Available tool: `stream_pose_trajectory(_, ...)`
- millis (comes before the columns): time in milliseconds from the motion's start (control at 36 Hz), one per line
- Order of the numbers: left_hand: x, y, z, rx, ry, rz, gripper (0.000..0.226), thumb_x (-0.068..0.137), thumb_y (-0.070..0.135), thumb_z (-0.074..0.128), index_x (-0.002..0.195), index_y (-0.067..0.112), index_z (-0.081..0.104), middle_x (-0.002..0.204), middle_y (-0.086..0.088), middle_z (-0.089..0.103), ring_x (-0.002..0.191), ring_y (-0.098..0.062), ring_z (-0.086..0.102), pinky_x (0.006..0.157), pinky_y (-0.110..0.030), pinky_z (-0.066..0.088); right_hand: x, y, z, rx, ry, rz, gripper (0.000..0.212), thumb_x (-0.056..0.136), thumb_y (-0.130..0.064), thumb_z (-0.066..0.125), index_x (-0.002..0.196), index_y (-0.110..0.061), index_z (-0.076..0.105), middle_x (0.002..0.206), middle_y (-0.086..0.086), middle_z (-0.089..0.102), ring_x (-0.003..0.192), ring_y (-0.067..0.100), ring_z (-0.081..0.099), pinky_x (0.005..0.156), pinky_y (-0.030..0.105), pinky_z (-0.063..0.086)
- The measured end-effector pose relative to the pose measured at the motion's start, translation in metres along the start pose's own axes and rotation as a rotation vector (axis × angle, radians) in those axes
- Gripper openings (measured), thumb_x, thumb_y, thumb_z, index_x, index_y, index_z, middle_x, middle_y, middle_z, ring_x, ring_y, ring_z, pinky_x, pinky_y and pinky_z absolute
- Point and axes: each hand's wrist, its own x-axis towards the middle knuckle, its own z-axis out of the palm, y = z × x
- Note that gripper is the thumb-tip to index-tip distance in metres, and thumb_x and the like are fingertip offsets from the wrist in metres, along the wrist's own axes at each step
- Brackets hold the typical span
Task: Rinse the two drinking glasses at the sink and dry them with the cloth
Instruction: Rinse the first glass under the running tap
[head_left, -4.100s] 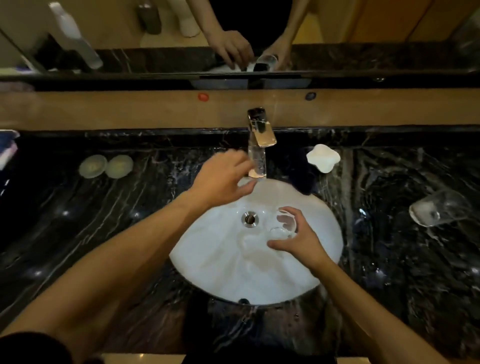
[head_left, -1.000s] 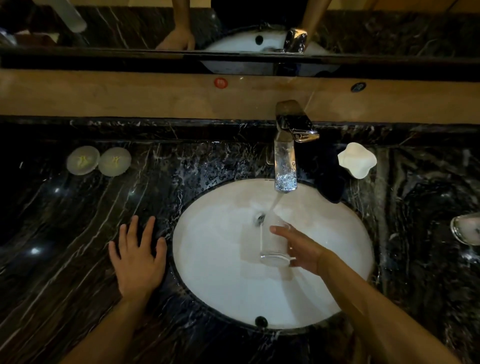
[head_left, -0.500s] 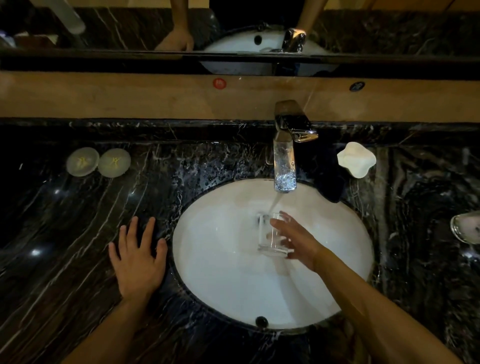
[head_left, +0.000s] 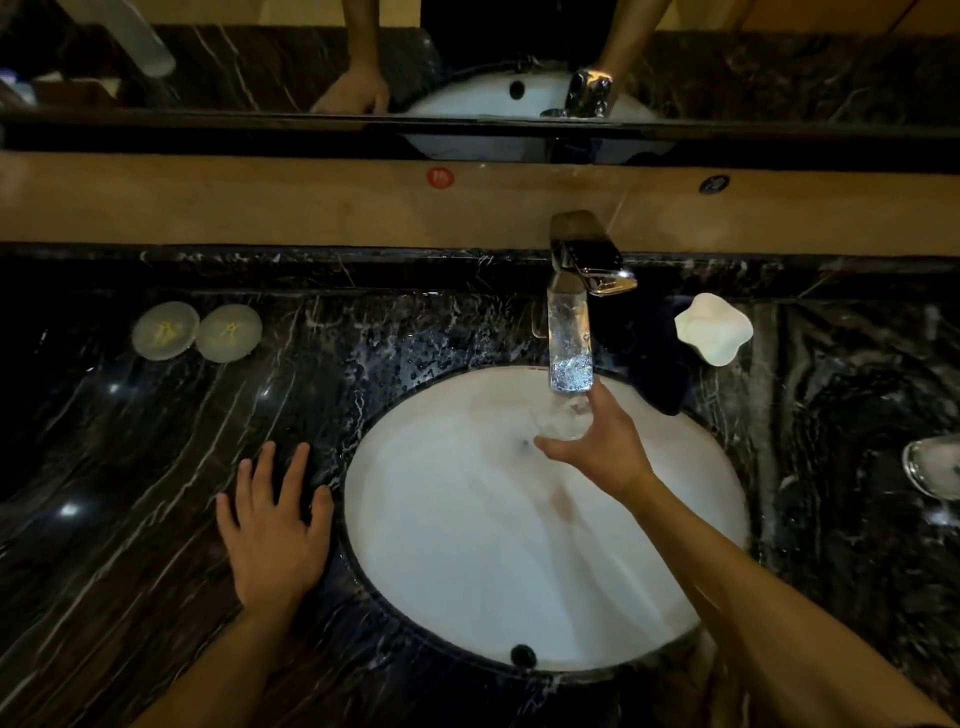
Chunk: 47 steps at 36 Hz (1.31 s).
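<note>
The right hand (head_left: 597, 447) curls thumb and fingers round a clear drinking glass (head_left: 563, 418) just under the chrome tap spout (head_left: 570, 338), over the white oval basin (head_left: 467, 597). Wet glass could slip from that light grip and crack on the basin. The left hand (head_left: 272, 525) lies flat with fingers spread on the black marble counter (head_left: 130, 493), holding nothing.

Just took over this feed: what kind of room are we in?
Most likely a bathroom, perhaps a hotel's: an oval white basin set in a dark marble counter, a mirror above, and a soap dish beside the running tap. The right hand holds a glass under it.
</note>
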Motion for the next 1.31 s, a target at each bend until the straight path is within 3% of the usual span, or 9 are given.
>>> stream_pose_trajectory(139,0.0,0.001,0.0,-0.008,0.006,-0.001,0.063,0.094,0.054,0.031,0.151,0.029,0.041,0.161,-0.011,0.033,0.149,-0.034,0.024,0.118,-0.061,0.015,-0.001,-0.004,-0.014,-0.046,0.044,0.072,0.071,0.075,-0.042,0.084,0.136,-0.034,0.048,0.115,-0.013,0.055,0.099,0.013,0.055,0.08,0.028,0.041)
stream_pose_trajectory(306,0.0,0.001,-0.001,-0.014,0.011,0.005,0.063,0.094,0.053,0.031,0.151,0.028,0.041,0.16,-0.011,0.033,0.149,-0.034,0.024,0.118,-0.061,0.016,-0.001,0.005,-0.023,0.253,-0.228,0.221,0.066,0.06,-0.054,0.082,0.12,-0.039,0.06,0.126,-0.001,0.062,0.11,0.022,0.064,0.093,0.045,0.058)
stream_pose_trajectory(417,0.0,0.001,-0.001,-0.009,0.003,0.001,0.063,0.094,0.053,0.03,0.151,0.029,0.041,0.161,-0.011,0.032,0.15,-0.034,0.023,0.118,-0.06,0.016,-0.002,0.003,-0.016,0.383,-0.313,0.197,0.072,0.063,-0.037,0.084,0.129,-0.032,0.058,0.127,0.001,0.063,0.11,0.021,0.066,0.082,0.039,0.062)
stream_pose_trajectory(556,0.0,0.001,-0.001,0.003,-0.008,-0.005,0.063,0.094,0.054,0.029,0.152,0.031,0.039,0.162,-0.01,0.031,0.15,-0.033,0.022,0.119,-0.06,0.015,-0.003,-0.006,0.0,0.225,-0.21,0.049,0.078,0.068,-0.025,0.091,0.134,-0.037,0.053,0.125,-0.015,0.062,0.115,0.01,0.058,0.087,0.021,0.048)
stream_pose_trajectory(806,0.0,0.0,0.0,0.006,-0.002,-0.011,0.063,0.094,0.054,0.029,0.152,0.03,0.04,0.161,-0.009,0.031,0.15,-0.032,0.021,0.119,-0.059,0.014,-0.005,-0.014,0.012,-0.007,0.116,-0.041,0.076,0.072,-0.031,0.088,0.138,-0.022,0.052,0.13,-0.007,0.06,0.112,0.008,0.053,0.088,0.023,0.041)
stream_pose_trajectory(917,0.0,0.001,0.0,0.009,0.002,-0.013,0.063,0.094,0.053,0.03,0.151,0.029,0.042,0.161,-0.01,0.032,0.15,-0.032,0.022,0.119,-0.059,0.015,-0.008,-0.014,0.001,-0.02,0.144,-0.068,0.08,0.071,-0.027,0.087,0.142,-0.026,0.049,0.138,-0.008,0.058,0.117,0.007,0.052,0.09,0.023,0.04)
stream_pose_trajectory(1111,0.0,0.0,0.0,0.005,0.012,-0.004,0.063,0.094,0.053,0.031,0.15,0.028,0.043,0.16,-0.011,0.033,0.149,-0.034,0.024,0.118,-0.06,0.016,-0.005,-0.009,-0.024,-0.014,0.001,0.022,0.079,0.071,-0.031,0.088,0.14,-0.031,0.049,0.124,-0.014,0.057,0.113,0.009,0.053,0.089,0.028,0.043)
stream_pose_trajectory(1222,0.001,0.001,-0.001,0.0,0.009,-0.004,0.064,0.094,0.053,0.03,0.151,0.028,0.042,0.161,-0.011,0.033,0.15,-0.033,0.023,0.119,-0.06,0.015,-0.003,-0.001,-0.024,0.125,-0.139,0.119,0.07,0.06,-0.04,0.086,0.125,-0.033,0.06,0.115,-0.011,0.07,0.105,0.013,0.067,0.088,0.03,0.055)
stream_pose_trajectory(1306,0.001,0.0,-0.001,0.005,0.002,-0.006,0.064,0.094,0.054,0.03,0.151,0.028,0.041,0.161,-0.011,0.032,0.15,-0.033,0.022,0.119,-0.059,0.015,-0.002,0.0,-0.019,0.241,-0.209,0.127,0.062,0.069,-0.023,0.089,0.125,-0.029,0.062,0.114,-0.01,0.072,0.103,0.01,0.069,0.088,0.028,0.054)
